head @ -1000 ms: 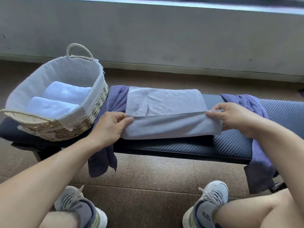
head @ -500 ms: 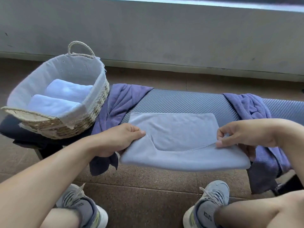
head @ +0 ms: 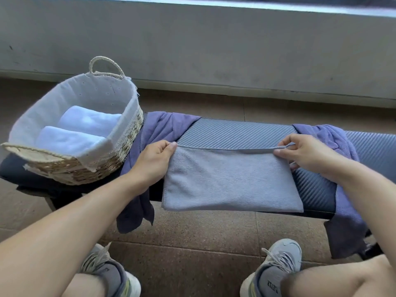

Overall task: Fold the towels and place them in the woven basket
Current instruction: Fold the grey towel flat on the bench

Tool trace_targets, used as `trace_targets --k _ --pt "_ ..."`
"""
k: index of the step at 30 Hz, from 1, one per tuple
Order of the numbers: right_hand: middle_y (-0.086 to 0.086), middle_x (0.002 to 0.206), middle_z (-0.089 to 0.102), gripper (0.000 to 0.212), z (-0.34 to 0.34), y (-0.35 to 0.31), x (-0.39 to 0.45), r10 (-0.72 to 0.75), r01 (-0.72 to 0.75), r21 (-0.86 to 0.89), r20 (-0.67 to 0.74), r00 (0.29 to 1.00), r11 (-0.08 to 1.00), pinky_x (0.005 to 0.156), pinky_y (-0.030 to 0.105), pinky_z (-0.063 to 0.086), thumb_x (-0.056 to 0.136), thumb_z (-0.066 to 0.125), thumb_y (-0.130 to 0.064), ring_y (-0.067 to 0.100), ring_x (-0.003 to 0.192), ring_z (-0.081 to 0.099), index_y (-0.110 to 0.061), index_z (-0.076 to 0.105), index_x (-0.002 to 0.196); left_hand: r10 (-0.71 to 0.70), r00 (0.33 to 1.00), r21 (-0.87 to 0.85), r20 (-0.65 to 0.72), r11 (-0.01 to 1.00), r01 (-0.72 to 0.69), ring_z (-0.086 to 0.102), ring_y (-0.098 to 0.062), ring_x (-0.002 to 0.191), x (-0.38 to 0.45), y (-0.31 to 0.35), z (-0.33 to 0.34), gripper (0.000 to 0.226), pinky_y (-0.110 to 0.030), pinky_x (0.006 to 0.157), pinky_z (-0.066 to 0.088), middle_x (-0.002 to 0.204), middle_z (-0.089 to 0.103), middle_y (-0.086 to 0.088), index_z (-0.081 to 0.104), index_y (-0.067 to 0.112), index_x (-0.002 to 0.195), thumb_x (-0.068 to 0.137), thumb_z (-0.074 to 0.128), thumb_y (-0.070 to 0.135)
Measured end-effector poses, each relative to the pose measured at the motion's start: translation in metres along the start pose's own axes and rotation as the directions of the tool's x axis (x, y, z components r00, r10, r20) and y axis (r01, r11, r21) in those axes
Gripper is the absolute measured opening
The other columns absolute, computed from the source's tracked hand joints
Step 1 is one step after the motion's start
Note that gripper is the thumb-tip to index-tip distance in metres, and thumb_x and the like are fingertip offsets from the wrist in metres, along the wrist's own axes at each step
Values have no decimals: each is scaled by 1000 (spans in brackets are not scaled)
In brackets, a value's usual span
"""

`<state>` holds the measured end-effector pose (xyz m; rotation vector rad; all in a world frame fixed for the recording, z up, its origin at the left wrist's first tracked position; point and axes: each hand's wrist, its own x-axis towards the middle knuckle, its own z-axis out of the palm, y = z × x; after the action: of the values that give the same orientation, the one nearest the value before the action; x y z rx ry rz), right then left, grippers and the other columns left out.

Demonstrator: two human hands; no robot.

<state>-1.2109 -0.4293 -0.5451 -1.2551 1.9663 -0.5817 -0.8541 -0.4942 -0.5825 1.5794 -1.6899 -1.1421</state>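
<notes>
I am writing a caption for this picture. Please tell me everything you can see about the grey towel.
The grey towel is a folded rectangle of fine-ribbed cloth with a stitched hem. It lies flat on the padded bench, near edge hanging slightly over the front. The left hand and right hand each pinch a far corner, lifting that edge slightly.

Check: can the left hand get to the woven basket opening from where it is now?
Probably yes. The left hand pinches the grey towel just right of the woven basket; the basket's top is open and nothing stands between, though the hand is occupied.
</notes>
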Motion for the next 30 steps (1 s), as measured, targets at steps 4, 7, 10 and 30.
trace_targets --k 4,7,10,30 --pt "6 84 70 17 5 2 6 17 -17 -13 -41 999 1000 55 21 50 91 75 -27 11 69 60 -13 67 97 -65 994 -28 93 997 68 59 -8 64 5 -1 1 32 -34 66 53 68 68 5 63 20 76 89 72 48" --pt "6 84 69 17 5 4 9 37 -38 -27 -57 998 999 57 26 54 90 76 -28 14 72 61 -14 68 94 -30 999 5 44 1000 30 57 -10 66 5 2 4 25 -37 70 50 70 66 0 67 14 84 96 67 36" --pt "6 85 69 16 6 5 12 66 -69 -42 -80 995 997 57 27 54 91 75 -28 15 72 61 -14 69 92 -19 1000 29 -7 999 19 49 -10 66 8 4 10 29 -30 64 40 72 59 3 65 7 90 101 59 32" --pt "-10 169 9 62 114 -19 -36 -369 351 -552 84 926 756 126 31 -6 103 21 -57 9 156 -2 -32 20 160 231 924 653 304 656 -378 -12 -12 155 -24 10 67 62 -41 126 -9 170 0 5 11 27 162 106 20 52"
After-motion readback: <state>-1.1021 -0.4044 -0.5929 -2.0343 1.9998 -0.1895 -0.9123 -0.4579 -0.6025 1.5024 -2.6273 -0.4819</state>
